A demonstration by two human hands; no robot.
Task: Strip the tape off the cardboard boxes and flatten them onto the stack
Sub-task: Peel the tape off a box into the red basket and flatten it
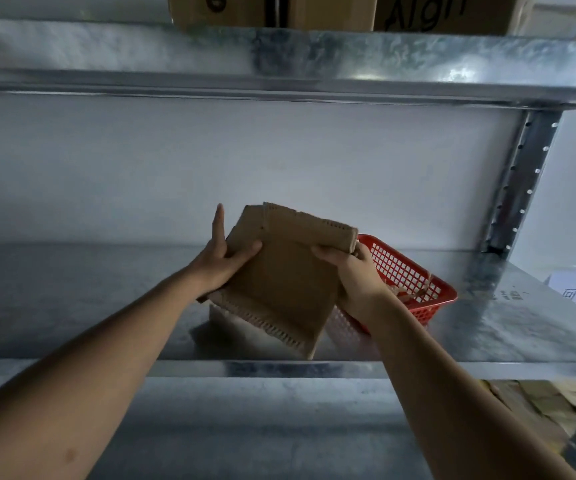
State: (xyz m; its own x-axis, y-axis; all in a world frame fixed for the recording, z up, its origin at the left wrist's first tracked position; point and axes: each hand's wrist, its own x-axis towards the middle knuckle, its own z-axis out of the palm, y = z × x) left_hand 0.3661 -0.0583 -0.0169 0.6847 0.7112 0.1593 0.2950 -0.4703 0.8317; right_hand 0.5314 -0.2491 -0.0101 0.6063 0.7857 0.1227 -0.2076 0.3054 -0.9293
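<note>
Above metal shelf, both hands grip flattened cardboard box

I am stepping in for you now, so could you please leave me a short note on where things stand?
Left hand: grips the left edge of the flattened brown cardboard box, thumb on top.
Right hand: grip on the box's right side.
The box is held above the galvanised metal shelf, in front of the red plastic mesh basket, which holds scraps.
Done: this box looks flat; no tape visible on it.
Left: lay it on the stack, which I cannot identify for certain here.
</note>
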